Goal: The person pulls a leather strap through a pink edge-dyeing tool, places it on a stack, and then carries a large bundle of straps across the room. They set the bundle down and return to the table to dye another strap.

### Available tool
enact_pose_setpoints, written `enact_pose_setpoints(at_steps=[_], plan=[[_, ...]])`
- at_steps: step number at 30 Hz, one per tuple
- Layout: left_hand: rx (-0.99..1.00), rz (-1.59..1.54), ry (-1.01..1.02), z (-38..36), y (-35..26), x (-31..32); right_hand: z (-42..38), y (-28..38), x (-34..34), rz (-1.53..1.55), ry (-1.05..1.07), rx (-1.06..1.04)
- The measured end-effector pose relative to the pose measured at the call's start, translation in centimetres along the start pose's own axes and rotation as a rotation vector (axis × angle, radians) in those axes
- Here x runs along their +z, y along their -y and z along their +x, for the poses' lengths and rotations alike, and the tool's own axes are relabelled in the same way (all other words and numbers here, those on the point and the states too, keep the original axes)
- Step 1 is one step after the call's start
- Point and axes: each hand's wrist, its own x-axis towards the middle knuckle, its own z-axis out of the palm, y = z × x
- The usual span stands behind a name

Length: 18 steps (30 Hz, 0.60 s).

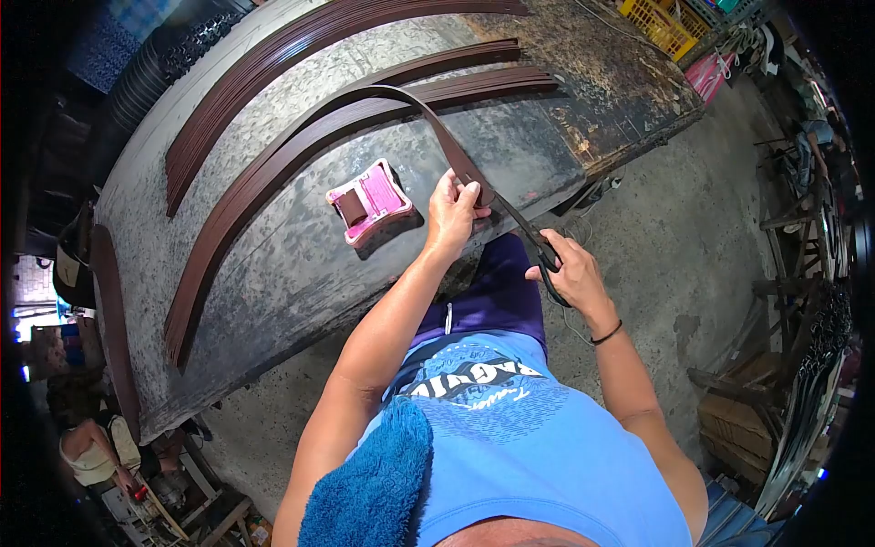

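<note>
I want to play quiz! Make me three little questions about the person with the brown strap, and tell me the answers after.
1. True or false: both hands grip the same brown strap.
2. Which hand is nearer the pink pad on the workbench? A) left hand B) right hand
3. Fill in: over the person's left shoulder lies a blue ____.

Key
1. True. The left hand pinches the strap above the bench edge; the right hand grips it lower, off the bench.
2. A.
3. Towel.
</note>
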Motion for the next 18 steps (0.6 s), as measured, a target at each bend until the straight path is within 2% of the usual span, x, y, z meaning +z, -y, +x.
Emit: enact_pose_setpoints(at_steps=[9, 18], plan=[[-0.007, 0.038, -0.004, -0.2, -0.2, 0.0, -0.3, -0.1, 0.5, -0.099, -0.036, 0.004], [-0.021, 0.081, 0.002, -0.2, -0.3, -0.2, -0.7, -0.4, 0.9, 0.059, -0.088, 0.035]])
